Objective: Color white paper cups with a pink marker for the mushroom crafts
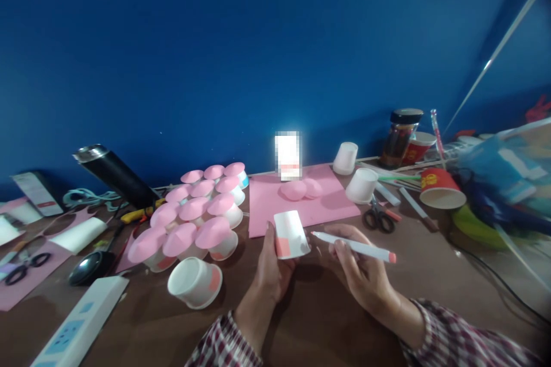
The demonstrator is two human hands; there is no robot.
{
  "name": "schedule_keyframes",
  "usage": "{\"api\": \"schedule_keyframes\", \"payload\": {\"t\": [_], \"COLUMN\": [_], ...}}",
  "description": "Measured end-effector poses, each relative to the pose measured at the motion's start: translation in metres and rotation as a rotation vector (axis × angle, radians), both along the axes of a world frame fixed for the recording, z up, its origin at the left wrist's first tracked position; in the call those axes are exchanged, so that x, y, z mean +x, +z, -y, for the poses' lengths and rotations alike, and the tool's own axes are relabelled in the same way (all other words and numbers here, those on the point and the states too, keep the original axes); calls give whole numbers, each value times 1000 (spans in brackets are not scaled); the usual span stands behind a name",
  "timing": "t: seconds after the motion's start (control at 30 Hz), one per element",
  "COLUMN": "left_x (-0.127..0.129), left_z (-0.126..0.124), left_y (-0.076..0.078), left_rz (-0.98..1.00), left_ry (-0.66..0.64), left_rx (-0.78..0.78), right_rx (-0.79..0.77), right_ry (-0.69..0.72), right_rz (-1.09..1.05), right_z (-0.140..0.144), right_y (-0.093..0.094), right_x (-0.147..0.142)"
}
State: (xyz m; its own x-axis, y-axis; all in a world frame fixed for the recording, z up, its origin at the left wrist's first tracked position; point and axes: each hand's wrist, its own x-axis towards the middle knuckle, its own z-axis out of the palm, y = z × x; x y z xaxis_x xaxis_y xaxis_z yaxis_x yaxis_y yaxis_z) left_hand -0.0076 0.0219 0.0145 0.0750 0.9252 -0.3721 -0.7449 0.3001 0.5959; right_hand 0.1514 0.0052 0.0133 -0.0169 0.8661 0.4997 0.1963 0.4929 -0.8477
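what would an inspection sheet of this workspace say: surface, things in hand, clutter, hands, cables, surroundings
Surface: brown table with a pink sheet lying on it.
Job's things: white cup with an orange-pink patch, marker; pink-topped cups grouped to the left.
Clutter: black-handled scissors, black flask, red cup, power strip.
Hands: left hand holds the white cup; right hand holds the marker, tip close to the cup, contact unclear.
Cables: dark cable at right, pale coiled cable at left.
Surroundings: blue wall behind.
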Motion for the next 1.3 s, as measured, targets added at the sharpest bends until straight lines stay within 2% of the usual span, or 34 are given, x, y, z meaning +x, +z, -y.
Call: {"api": "schedule_keyframes", "payload": {"t": [0.13,0.33,0.53,0.8,1.03,1.3], "left_x": [1,3,6,7,8,9], "left_z": [1,1,1,2,3,4], "left_y": [2,0,6,4,3,6], "left_rz": [-4,-64,-95,-91,-89,-103], "left_ry": [-5,-32,-22,-43,-65,-47], "left_rx": [-11,-28,-6,33,57,43], "right_rx": [-29,21,35,6,-3,70], "right_ry": [25,73,58,154,147,120], "right_rz": [-33,70,148,212,202,270], "right_z": [5,9,12,13,13,12], "right_y": [1,7,11,10,14,20], "right_x": [-4,-3,-2,1,0,1]}}
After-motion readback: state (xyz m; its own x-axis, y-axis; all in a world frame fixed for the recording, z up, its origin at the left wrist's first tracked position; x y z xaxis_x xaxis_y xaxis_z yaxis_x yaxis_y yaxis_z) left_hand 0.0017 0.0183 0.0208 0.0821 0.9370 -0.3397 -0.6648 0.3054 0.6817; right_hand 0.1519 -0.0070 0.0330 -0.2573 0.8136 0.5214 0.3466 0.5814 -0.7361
